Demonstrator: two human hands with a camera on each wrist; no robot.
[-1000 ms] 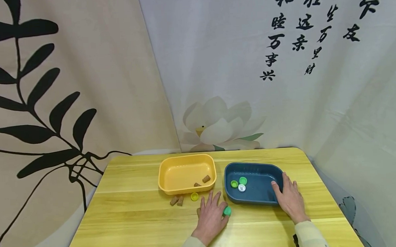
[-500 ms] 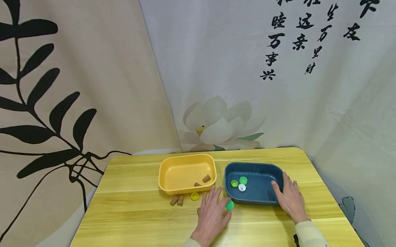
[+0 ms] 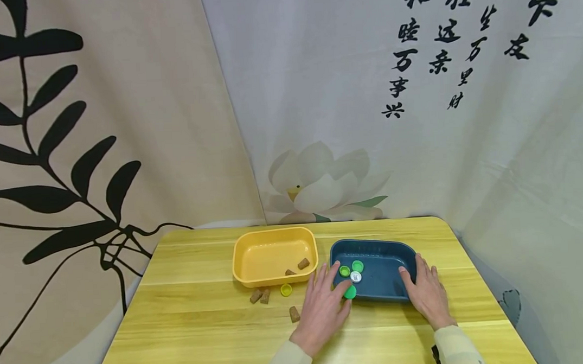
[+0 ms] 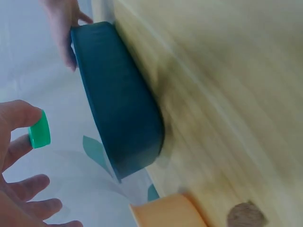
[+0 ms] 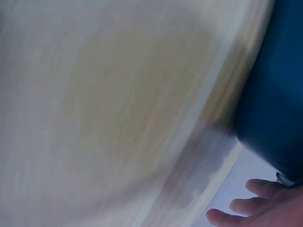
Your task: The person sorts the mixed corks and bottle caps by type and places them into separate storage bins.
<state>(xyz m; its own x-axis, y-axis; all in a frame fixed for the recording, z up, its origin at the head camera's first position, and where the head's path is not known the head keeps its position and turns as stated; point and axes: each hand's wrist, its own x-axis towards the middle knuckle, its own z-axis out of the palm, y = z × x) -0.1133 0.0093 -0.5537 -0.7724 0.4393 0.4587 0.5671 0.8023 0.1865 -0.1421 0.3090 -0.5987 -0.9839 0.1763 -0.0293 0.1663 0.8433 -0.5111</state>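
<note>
In the head view my left hand (image 3: pixel 321 311) pinches a green bottle cap (image 3: pixel 350 292) between thumb and index finger, over the near left rim of the dark blue tray (image 3: pixel 386 297). The left wrist view shows that cap (image 4: pixel 40 130) at the fingertips, apart from the tray wall (image 4: pixel 118 104). My right hand (image 3: pixel 428 295) grips the tray's right end, its thumb over the rim; in the right wrist view several of its fingers (image 5: pixel 255 205) extend past the tray corner. Inside the tray lie two green caps (image 3: pixel 357 266) and a white cap (image 3: pixel 356 277).
A yellow tray (image 3: pixel 243 260) with two brown corks (image 3: pixel 303 263) stands left of the blue one. In front of it lie two corks (image 3: pixel 264 296) and a yellow cap (image 3: pixel 286 290). Another cork (image 3: pixel 294 314) lies beside my left hand. A curtain hangs behind the wooden table (image 3: pixel 190 327).
My left hand has lifted the green cap and carried it rightward and forward to the blue tray's rim. A cork that it covered now shows. The right hand has stayed put.
</note>
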